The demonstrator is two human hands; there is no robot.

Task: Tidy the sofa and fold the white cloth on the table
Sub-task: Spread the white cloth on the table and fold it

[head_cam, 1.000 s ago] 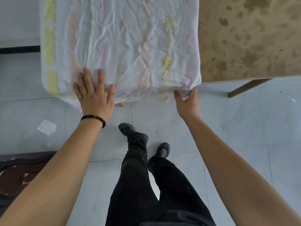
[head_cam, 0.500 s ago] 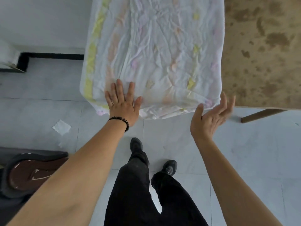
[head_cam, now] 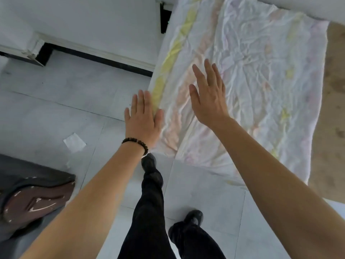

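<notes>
Right hand (head_cam: 209, 101) swung left over crinkled white cloth (head_cam: 261, 71), left hand (head_cam: 142, 120) at its yellow-striped edge, both flat, fingers straight

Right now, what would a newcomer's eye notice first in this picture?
First, the wrinkled white cloth spread over the brown table at the upper right, with a yellow stripe along its left edge. Then the two open hands: the left hand at that edge, and the right hand over the cloth.
</notes>
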